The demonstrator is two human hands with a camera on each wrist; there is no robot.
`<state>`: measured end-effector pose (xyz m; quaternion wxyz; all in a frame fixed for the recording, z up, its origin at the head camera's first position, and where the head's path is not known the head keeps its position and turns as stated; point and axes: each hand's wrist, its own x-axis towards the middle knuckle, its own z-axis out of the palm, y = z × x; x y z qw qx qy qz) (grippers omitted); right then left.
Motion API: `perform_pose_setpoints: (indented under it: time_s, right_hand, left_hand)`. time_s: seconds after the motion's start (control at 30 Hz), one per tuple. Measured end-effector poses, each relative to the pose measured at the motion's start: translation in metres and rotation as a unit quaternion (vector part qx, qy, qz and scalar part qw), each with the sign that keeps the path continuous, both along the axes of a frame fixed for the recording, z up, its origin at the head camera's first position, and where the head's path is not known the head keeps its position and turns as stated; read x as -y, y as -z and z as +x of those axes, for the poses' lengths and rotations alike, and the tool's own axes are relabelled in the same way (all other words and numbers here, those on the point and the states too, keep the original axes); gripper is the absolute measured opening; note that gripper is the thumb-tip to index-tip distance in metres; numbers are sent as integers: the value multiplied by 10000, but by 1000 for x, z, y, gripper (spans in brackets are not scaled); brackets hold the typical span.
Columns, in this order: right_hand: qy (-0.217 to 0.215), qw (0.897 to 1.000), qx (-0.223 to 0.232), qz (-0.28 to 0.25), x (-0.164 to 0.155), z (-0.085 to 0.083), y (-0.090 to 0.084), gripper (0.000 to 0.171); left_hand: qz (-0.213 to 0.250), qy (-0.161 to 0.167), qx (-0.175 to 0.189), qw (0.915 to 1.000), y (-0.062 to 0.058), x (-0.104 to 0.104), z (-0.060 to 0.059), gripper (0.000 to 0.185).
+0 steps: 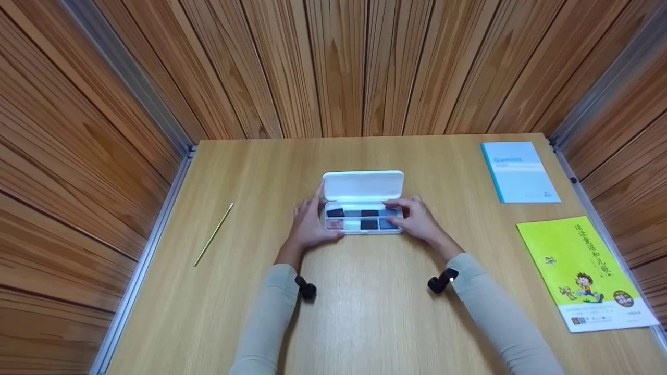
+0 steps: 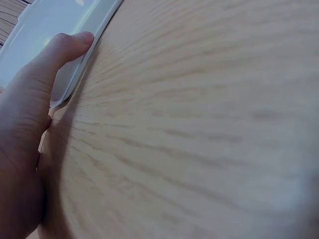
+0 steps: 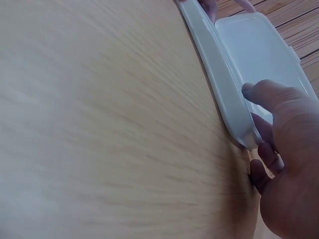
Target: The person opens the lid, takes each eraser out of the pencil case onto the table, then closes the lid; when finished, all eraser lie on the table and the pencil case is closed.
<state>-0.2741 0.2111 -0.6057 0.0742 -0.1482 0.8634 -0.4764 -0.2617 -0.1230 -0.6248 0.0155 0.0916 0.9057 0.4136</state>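
Wood-panelled walls [image 1: 338,67] enclosed tabletop [image 1: 365,312]; open white case [image 1: 363,186] lay centrally. Left hand [image 1: 311,224] held case's left end, thumb on front edge. Right hand [image 1: 419,221]: thumb and forefinger stood apart over right-end compartments [image 1: 387,224]; grip could not be told.

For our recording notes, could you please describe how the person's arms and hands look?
The left sleeve and right sleeve are long, plain and pale grey. The left wrist camera and right wrist camera are small and black. The left hand and right hand wear no gloves.

Notebook [image 1: 521,173]: "Gambol"; green book [image 1: 584,273]: Chinese title
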Motion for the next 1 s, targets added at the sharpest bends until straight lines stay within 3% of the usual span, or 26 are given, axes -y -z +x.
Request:
perform_pose_setpoints:
  time_s: [0.27, 0.57, 1.0]
  right_hand:
    - [-195, 9995, -228, -38, 4, -2, 4, 41]
    - [-204, 9996, 215, 16, 8, -2, 2, 45]
    - [-261, 9989, 393, 84, 11, 0, 2, 45]
  left_hand:
    - [-33, 16, -83, 10000, 2, 1, -2, 149]
    - [-101, -2, -82, 9999, 3, 0, -2, 148]
    - [-113, -12, -58, 9999, 2, 0, -2, 150]
